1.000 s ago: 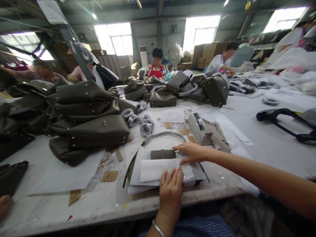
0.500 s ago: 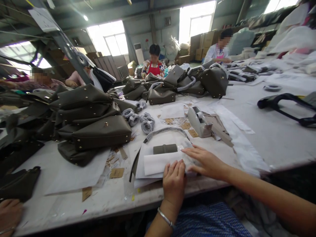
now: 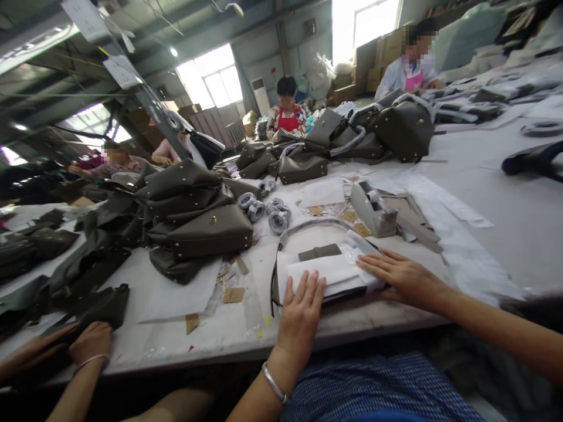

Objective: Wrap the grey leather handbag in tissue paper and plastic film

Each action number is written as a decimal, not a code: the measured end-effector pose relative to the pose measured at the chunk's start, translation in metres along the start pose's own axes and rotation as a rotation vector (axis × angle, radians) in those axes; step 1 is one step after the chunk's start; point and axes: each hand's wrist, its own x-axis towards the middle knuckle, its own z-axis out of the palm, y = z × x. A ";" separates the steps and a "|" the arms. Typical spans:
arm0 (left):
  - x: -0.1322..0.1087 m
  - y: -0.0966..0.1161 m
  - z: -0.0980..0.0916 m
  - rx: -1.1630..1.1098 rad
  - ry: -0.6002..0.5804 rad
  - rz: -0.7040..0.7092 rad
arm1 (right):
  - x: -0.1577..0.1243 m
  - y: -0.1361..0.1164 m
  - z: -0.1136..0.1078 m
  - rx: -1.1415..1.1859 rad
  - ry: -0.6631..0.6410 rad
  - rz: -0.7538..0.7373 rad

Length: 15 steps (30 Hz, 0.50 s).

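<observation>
In front of me lies a dark olive handbag, mostly covered by white packing paper (image 3: 328, 271), with its olive strap tab (image 3: 319, 252) showing. The bag's handle (image 3: 303, 225), wrapped in clear film, arches away from me. My left hand (image 3: 302, 302) rests with fingers stretched on the paper's front left part. Flat over the right end of the wrapped bag lies my right hand (image 3: 402, 276), its fingers extended. A small clear piece of film shows by the right fingertips.
A grey tape dispenser (image 3: 373, 210) stands behind the bag. Rolled, wrapped straps (image 3: 278, 215) and stacked olive handbags (image 3: 200, 225) are to the left. Brown tags (image 3: 233, 295) litter the table. A co-worker's hands (image 3: 91, 343) handle a dark bag at lower left.
My left hand has moved left over the paper and spread its fingers. My right hand has shifted toward the bag's right end. The view has swung left, bringing the neighbour's hands into sight.
</observation>
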 end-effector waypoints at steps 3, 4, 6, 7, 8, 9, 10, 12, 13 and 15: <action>-0.009 -0.003 0.012 -0.047 0.034 -0.004 | -0.003 -0.007 -0.006 0.027 0.007 0.057; -0.011 -0.002 0.017 -0.078 0.051 -0.012 | -0.005 -0.015 -0.009 0.038 0.025 0.094; -0.015 0.000 0.026 -0.120 0.083 -0.044 | -0.008 -0.038 -0.016 0.089 0.100 0.196; -0.016 0.000 0.030 -0.127 0.093 -0.060 | -0.010 -0.051 -0.018 0.143 0.148 0.263; -0.017 0.000 0.034 -0.126 0.114 -0.062 | -0.011 -0.064 -0.018 0.227 0.197 0.347; -0.018 0.000 0.036 -0.121 0.136 -0.055 | -0.013 -0.076 -0.017 0.339 0.226 0.455; -0.019 -0.001 0.038 -0.116 0.147 -0.046 | -0.014 -0.087 -0.015 0.472 0.224 0.581; -0.019 -0.005 0.042 -0.116 0.172 -0.018 | -0.013 -0.101 -0.008 0.746 0.170 0.826; -0.020 -0.007 0.044 -0.121 0.177 -0.008 | -0.012 -0.105 -0.003 0.884 0.138 0.922; -0.020 -0.010 0.049 -0.135 0.192 0.002 | -0.006 -0.107 0.004 1.148 0.133 1.038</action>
